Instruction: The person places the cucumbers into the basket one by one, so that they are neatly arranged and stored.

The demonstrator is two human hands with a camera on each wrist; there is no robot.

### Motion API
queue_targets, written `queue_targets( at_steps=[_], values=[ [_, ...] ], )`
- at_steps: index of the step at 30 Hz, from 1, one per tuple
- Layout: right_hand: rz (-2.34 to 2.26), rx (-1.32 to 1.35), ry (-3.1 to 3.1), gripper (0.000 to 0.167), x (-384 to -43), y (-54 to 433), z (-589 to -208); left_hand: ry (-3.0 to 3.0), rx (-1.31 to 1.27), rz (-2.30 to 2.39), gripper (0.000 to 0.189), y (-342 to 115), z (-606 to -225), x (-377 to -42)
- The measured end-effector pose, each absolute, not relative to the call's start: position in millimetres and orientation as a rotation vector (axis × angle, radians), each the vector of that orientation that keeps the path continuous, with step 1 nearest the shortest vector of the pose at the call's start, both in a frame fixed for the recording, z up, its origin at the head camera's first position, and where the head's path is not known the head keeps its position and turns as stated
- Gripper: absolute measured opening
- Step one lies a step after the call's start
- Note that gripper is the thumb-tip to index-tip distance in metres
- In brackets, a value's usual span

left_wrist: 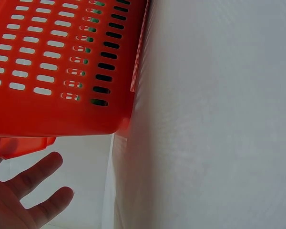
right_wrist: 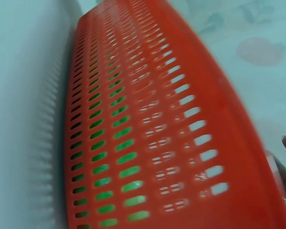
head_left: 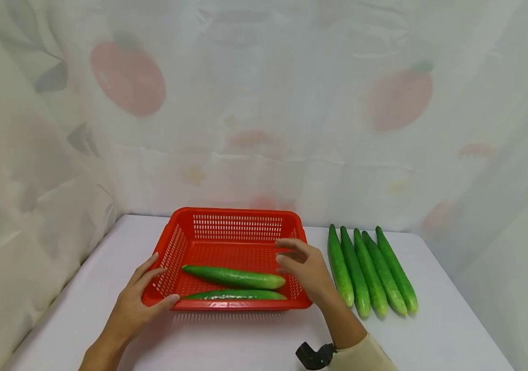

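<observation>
A red plastic basket with slotted walls stands on the table. Two green cucumbers lie crosswise inside: one cucumber in the middle, and another cucumber along the front wall, partly hidden by the rim. At the basket's front left corner is my left hand, its thumb resting on the front rim and its fingers spread over the left rim. In the left wrist view its fingers look straight and apart. Above the basket's right rim hovers my right hand, fingers loosely bent with nothing between them.
Several cucumbers lie side by side on the white table, right of the basket. A pale curtain with fruit prints hangs behind. A black strap mount sits at my right wrist.
</observation>
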State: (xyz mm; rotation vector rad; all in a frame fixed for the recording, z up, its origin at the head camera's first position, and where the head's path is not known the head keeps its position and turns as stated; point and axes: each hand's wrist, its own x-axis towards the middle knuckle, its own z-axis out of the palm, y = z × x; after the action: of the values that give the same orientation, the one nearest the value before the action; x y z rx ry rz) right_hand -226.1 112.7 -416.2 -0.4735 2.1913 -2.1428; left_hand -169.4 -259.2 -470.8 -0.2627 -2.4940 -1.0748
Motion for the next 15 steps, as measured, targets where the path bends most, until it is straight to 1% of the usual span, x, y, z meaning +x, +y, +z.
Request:
queue_targets(
  at_steps=[8, 15],
  values=[
    [-2.217, -0.615, 2.223, 0.035, -207, 128, -412, -2.522, -0.239, -1.088, 0.058, -261, -473, -167],
    [-2.241, -0.592, 2.264, 0.034, -196, 143, -403, -2.518, -0.243, -1.100, 0.059, -261, -474, -170]
  ],
)
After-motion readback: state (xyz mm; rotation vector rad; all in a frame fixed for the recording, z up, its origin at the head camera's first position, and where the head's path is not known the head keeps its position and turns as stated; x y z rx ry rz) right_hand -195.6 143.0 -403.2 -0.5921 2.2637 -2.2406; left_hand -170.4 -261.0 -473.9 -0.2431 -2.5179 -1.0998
